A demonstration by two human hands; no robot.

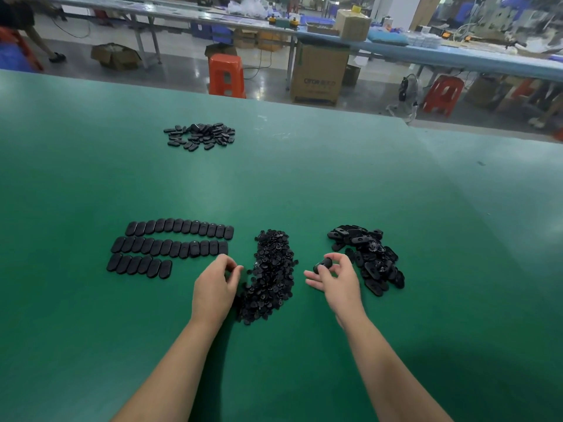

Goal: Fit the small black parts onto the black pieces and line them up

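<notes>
Pinching one black piece (323, 264) between thumb and curled fingers, the right hand (335, 280) hovers near the near edge of the green desk (304, 184), between two heaps. Its lower fingers are spread loosely toward the middle; how much of the piece is covered by the fingertips is hard to say, and whether a small part already sits on it cannot be told.

Just right of that hand lies the loose pile of black pieces (370, 258), oval plates lying at all angles, some overlapping so their outlines merge. Left of it stretches the heap of small black parts (271, 275), a dense dark mass in which single parts can scarcely be picked out.

The left hand (214, 284) rests at the heap's left edge with fingers curled inward and fingertips drawn together beside the thumb; whether it holds a small part there cannot be made out, since the fingers hide their own tips and the parts behind are equally black.

Farther left, three rows of lined-up pieces (173, 246) lie side by side, the nearest row shorter than the other two. Toward the far edge of the desk sits another small pile of black ovals (201, 136), too distant to show detail.

Beyond the desk, an orange stool (227, 75) and a cardboard box (318, 75) stand on the floor, blurred.
</notes>
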